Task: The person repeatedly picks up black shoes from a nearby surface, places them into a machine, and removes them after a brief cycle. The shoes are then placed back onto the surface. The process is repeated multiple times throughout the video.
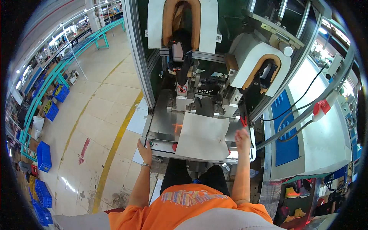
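At the left front corner of the machine's metal table [161, 124], my left hand [145, 152] lies with its fingers apart, close to a round green button [150, 143]. My right hand [242, 138] is curled closed above the table's right front part. Whether anything is inside those fingers is hidden. Between the hands a large off-white sheet [202, 136] covers the middle of the table and reaches over its front edge. Behind it, a dark shoe upper [179, 53] sits upright at the left station, and another dark piece [265, 73] is inside the right station.
Two white housings with tan U-shaped pads [167, 23] rise behind the table, the right one tilted. Red-handled tool [243, 122] lies at the table's right. A hanging cable with a red-and-white plug [321, 109] is at right. Blue crates [44, 156] stand on the floor far left.
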Available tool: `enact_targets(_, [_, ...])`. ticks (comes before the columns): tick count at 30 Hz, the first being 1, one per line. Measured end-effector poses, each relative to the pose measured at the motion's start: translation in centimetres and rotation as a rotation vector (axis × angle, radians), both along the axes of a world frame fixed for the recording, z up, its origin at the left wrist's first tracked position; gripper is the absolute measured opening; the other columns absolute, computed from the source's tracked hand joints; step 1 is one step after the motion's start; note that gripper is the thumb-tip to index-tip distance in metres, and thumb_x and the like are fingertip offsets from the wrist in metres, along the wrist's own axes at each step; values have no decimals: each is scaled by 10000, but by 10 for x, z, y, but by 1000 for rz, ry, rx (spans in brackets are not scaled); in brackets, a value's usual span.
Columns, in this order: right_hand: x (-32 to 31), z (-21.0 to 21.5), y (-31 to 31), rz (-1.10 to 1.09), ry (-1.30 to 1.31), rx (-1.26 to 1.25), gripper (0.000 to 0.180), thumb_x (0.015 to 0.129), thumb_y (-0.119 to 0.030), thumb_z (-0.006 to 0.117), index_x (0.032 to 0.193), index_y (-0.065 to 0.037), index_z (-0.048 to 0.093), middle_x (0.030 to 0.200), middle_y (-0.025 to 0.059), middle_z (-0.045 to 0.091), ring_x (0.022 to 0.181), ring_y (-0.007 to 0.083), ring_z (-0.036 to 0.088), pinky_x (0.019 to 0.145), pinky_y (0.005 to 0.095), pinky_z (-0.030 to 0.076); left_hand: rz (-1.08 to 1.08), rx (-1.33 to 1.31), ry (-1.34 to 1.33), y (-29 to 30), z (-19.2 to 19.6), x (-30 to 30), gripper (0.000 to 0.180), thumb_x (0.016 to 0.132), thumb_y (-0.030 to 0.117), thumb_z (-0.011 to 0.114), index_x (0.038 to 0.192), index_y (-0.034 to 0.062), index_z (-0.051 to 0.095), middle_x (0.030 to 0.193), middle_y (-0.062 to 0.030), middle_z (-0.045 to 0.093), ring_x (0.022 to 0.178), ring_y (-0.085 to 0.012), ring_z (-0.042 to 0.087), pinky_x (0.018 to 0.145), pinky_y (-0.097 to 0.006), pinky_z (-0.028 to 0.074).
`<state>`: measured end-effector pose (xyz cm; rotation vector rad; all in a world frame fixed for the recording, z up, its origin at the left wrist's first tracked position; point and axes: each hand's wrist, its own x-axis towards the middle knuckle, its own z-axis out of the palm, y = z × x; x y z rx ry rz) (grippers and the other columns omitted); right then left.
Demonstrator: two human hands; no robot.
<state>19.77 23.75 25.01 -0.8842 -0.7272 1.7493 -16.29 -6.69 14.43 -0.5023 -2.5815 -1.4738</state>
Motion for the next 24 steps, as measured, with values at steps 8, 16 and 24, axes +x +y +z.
enact_targets(8, [152,-126,46,-961,-1032,117,325,795,-175,582,1098,-72,530,988,114,593,912,260,571,772,391,442,159,261,-21,17,-10,12,380,913,140,454,1218,-73,379,1150,-269,496,1043,-379,511,870,-388,410])
enact_targets(16, [133,-153,18,-715,-1200,27,454,919,-384,429,953,47,567,953,233,601,890,383,565,780,430,414,164,254,-60,14,-3,16,288,919,146,429,1133,-46,423,1057,-238,538,930,-353,559,810,-376,434])
enact_targets(24, [120,-139,7,-779,-1170,-35,465,917,-413,423,956,20,588,950,229,611,874,399,562,763,449,408,206,271,9,14,-2,15,278,905,125,454,1135,-29,438,1039,-244,553,948,-375,549,818,-391,420])
